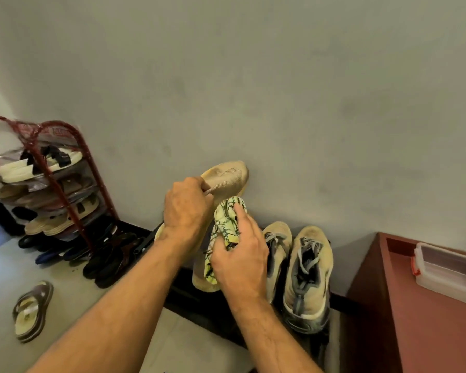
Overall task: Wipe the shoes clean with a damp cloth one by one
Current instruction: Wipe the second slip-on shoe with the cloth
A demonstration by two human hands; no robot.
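Note:
My left hand (186, 208) grips a beige knit shoe (226, 177) by its collar and holds it up in front of the wall, toe pointing up and right. My right hand (240, 254) holds a bunched yellow-green patterned cloth (226, 224) and presses it against the side of that shoe. A second beige shoe (202, 281) lies below the cloth, mostly hidden by my right hand. A pair of beige sneakers with grey laces (304, 273) stands on the dark floor strip to the right, against the wall.
A red shoe rack (62, 189) full of sandals stands at the left, with dark shoes (105, 254) lined up on the floor beside it. One sandal (33, 310) lies alone at lower left. A reddish-brown cabinet (388, 305) with a clear plastic box (447, 270) stands at right.

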